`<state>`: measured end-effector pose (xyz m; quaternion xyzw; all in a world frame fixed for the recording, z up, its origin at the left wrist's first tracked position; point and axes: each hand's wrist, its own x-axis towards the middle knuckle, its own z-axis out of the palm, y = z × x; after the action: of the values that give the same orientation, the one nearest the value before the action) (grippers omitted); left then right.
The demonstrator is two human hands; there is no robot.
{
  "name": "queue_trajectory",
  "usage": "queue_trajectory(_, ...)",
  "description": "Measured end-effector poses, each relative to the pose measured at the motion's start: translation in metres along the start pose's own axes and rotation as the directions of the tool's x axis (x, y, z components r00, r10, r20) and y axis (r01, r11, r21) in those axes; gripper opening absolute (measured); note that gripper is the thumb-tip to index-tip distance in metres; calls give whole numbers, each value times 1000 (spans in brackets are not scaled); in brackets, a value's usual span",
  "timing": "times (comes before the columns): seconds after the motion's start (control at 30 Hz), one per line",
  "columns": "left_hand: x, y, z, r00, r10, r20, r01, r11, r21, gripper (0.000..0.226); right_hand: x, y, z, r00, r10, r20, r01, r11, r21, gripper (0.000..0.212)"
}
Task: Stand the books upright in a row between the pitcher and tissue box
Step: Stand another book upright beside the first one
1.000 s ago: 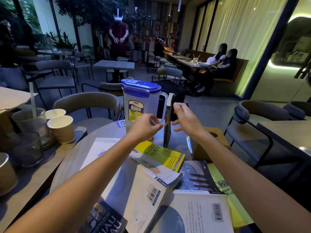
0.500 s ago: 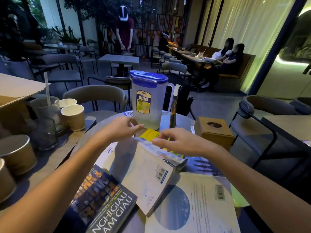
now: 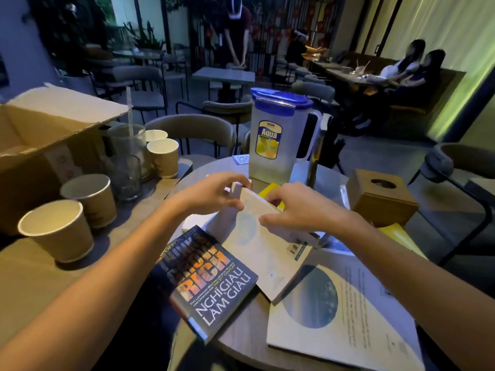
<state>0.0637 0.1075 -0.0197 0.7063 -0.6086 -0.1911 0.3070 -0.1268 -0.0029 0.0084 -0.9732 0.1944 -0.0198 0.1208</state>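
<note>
A clear pitcher [image 3: 276, 140] with a blue lid stands at the far side of the round table [image 3: 241, 333]. One thin book [image 3: 316, 153] stands upright right beside its handle. The brown tissue box [image 3: 380, 196] sits further right. Both hands grip the far end of a white paperback [image 3: 262, 253], tilted up from the pile: my left hand [image 3: 214, 194] at its left corner, my right hand [image 3: 297, 207] at its right edge. A dark book titled Nghĩ Giàu Làm Giàu [image 3: 206, 285] and a large white book [image 3: 340, 314] lie flat nearby. A yellow book [image 3: 270, 190] peeks out behind.
Several paper cups [image 3: 59, 231] and glasses [image 3: 128, 167] stand on the wooden table to the left, beside an open cardboard box [image 3: 40, 145]. Chairs [image 3: 198, 129] ring the table. People sit and stand in the background.
My hands left the upright book by the pitcher, dropped back to the pile, and took hold of the white paperback, whose far end now lifts. The view tilted downward.
</note>
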Motion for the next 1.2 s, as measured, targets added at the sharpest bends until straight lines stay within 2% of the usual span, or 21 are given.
queue_trajectory(0.13, 2, 8, -18, 993, 107, -44, -105, 994, 39, 28, -4, -7, -10, 995, -63, -75, 69, 994, 86, 32)
queue_trajectory(0.3, 5, 32, -42, 961, 250, -117, -253, 967, -14, 30, -11, -15, -25, 963, -98, -251, 134, 982, 133, 28)
queue_trajectory(0.4, 11, 54, -47, 923, 351, -157, -349, 936, 40, 31, -13, -15, -34, 944, -93, -316, 151, 975, 163, 21)
queue_trajectory(0.47, 16, 67, -44, 890, 414, -191, -397, 909, 126, 33, -15, -11, -39, 930, -80, -358, 157, 969, 191, 25)
queue_trajectory(0.53, 21, 75, -37, 851, 445, -278, -432, 895, 109, 41, -18, -4, -45, 910, -42, -411, 151, 960, 236, 27)
queue_trajectory(0.67, 30, 77, -11, 820, 331, -467, -371, 929, 6, 69, -23, 9, -47, 832, 1, -555, 165, 955, 248, 28)
queue_trajectory(0.77, 38, 75, 9, 834, 183, -521, -249, 967, -59, 64, -27, 21, -46, 763, 5, -647, 169, 964, 206, 24)
queue_trajectory(0.83, 38, 77, 22, 899, 97, -427, -240, 925, -296, 61, -31, 29, -43, 722, 11, -692, 156, 971, 178, 24)
queue_trajectory(0.9, 38, 81, 34, 958, 105, -268, -234, 826, -513, 64, -35, 35, -35, 717, 7, -697, 133, 980, 147, 22)
queue_trajectory(1.0, 41, 90, 46, 953, 166, -255, -285, 783, -554, 63, -40, 42, -22, 725, 9, -689, 108, 986, 126, 18)
queue_trajectory(1.07, 44, 98, 49, 942, 168, -291, -315, 746, -587, 65, -44, 46, -19, 716, 10, -698, 99, 988, 117, 20)
queue_trajectory(1.2, 47, 106, 51, 943, 173, -283, -320, 700, -638, 59, -50, 48, -21, 749, 12, -662, 129, 978, 164, 17)
